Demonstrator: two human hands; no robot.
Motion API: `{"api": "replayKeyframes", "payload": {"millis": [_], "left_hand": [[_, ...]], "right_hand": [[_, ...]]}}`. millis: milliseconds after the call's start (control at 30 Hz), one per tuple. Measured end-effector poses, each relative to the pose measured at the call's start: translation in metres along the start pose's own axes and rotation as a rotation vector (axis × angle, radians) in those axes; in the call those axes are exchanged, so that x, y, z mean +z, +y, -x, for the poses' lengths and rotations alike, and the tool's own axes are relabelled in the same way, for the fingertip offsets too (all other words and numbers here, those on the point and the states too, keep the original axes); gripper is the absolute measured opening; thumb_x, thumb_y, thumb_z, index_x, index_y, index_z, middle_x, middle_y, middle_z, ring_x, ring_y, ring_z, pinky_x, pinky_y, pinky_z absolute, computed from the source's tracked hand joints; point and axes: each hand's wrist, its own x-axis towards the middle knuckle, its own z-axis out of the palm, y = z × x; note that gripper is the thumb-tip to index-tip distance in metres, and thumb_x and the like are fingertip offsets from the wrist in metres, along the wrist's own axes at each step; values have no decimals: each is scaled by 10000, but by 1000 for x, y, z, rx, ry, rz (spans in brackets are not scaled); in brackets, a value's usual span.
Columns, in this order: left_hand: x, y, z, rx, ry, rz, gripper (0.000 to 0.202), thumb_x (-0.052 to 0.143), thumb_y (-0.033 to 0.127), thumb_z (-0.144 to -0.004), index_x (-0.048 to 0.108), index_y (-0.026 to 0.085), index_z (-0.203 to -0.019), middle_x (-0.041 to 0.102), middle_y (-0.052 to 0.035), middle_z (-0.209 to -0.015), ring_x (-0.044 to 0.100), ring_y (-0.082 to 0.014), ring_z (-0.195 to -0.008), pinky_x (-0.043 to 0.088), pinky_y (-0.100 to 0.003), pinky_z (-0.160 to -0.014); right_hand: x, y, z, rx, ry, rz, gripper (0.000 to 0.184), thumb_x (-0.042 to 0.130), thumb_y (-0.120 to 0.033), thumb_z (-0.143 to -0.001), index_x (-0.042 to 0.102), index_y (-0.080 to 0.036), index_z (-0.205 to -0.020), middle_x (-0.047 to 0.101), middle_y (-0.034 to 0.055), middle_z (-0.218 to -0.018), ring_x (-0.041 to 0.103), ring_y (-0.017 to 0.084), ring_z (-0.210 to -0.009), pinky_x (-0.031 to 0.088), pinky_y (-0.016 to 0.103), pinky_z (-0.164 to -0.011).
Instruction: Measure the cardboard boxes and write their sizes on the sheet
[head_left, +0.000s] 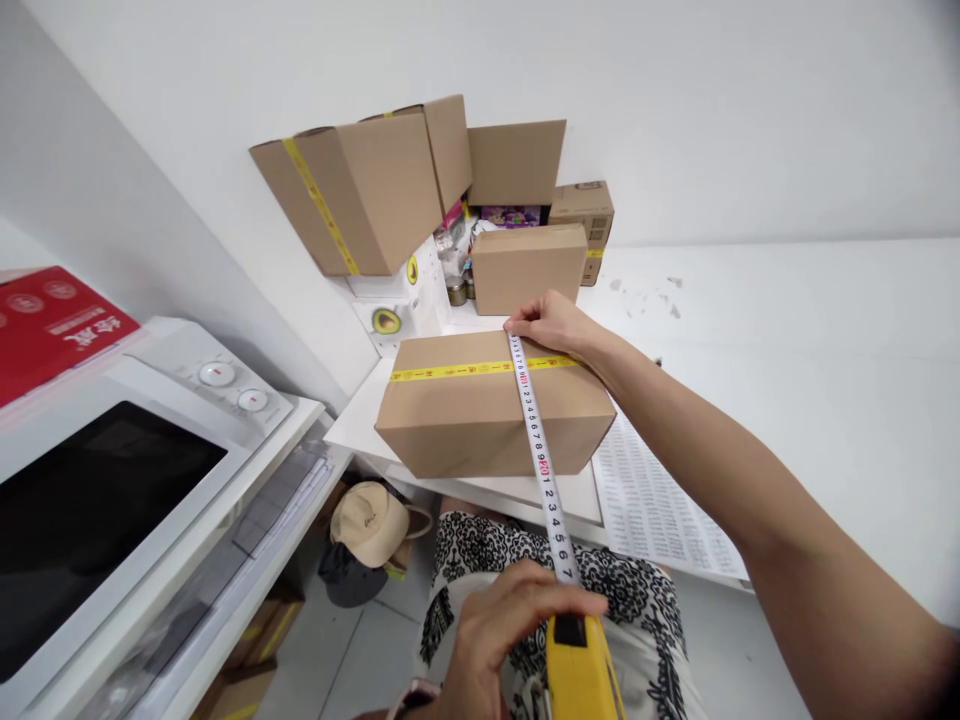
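A brown cardboard box (465, 415) sealed with yellow tape sits at the near edge of a white table (787, 330). A white measuring tape blade (538, 450) runs across its top from the far edge toward me. My right hand (551, 325) pinches the tape's end against the box's far edge. My left hand (502, 625) is closed around the yellow tape measure case (581, 665) above my lap, thumb over the blade.
More cardboard boxes (360, 195) are stacked against the wall behind, with a smaller box (525, 265) in front. A white microwave (112, 480) stands on a shelf at left. A printed sheet (660, 505) lies on the table. A beige cap (371, 520) rests below.
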Motion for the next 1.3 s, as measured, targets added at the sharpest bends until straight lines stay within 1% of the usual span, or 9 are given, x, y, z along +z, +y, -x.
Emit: {"api": "replayKeyframes", "payload": {"millis": [467,633,733,800,867,967,1067,1167,1300], "left_hand": [[-2,2,-2,26,-25,-7,609,805,641,-686,777,247,-1150,696,-91,-896,653,-242,-788,519,-341,-709],[-6,0,-5,13,-82,-14,822,777,814,-564,774,232,-1145,695,-106,-921,663,-270,-838,545,-366,-755],[-10,3,-5,-50,-186,-68,765,797,746,-611,755,262,-1202,687,-110,-1021,676,-287,-907,552,-402,-855],[-12,5,-6,-147,-244,-135,742,855,598,-639,695,292,-1295,669,-117,-1188,658,-322,-1061,523,-444,-974],[-12,4,-10,-234,-255,-179,884,913,411,-601,581,309,-1414,616,-122,-1348,598,-352,-1213,472,-477,-1066],[-9,-5,-19,-277,-214,-175,1095,905,222,-574,385,300,-1535,550,-144,-1453,535,-356,-1315,405,-512,-1137],[1,-19,-34,-220,-199,-163,1120,870,176,-627,282,292,-1573,552,-150,-1449,537,-333,-1324,366,-529,-1168],[10,-35,-51,-131,-199,-181,1087,862,182,-649,284,269,-1566,585,-147,-1391,582,-316,-1266,414,-508,-1134],[11,-57,-77,-45,-134,-341,914,802,193,-701,372,248,-1505,572,-144,-1401,572,-309,-1273,433,-501,-1114]], "right_hand": [[4,6,-4,-49,-38,13,201,683,-350,-838,764,-166,-832,739,43,-834,625,167,-753,450,269,-682],[-10,4,4,-140,46,-267,198,667,-347,-858,699,-155,-819,725,49,-804,621,157,-747,490,284,-719],[-40,2,36,-215,209,-388,208,700,-375,-836,684,-169,-811,726,64,-823,642,178,-798,522,324,-765],[-60,5,71,-256,309,-406,196,709,-391,-831,683,-201,-790,728,66,-852,658,196,-828,529,351,-771],[-70,10,114,-292,398,-394,149,716,-382,-829,685,-246,-774,731,63,-870,668,209,-833,528,367,-749],[-60,21,178,-335,432,-208,68,668,-352,-891,696,-325,-835,730,47,-846,682,223,-807,529,398,-706],[-34,29,223,-426,366,-96,121,651,-266,-902,698,-371,-938,747,34,-881,710,228,-831,559,405,-689],[-21,45,235,-433,286,-84,137,599,-270,-928,688,-359,-980,756,46,-942,719,233,-877,577,419,-726],[-32,98,206,-89,420,7,198,524,-414,-949,646,-278,-873,736,65,-869,691,238,-795,544,400,-704]]}}
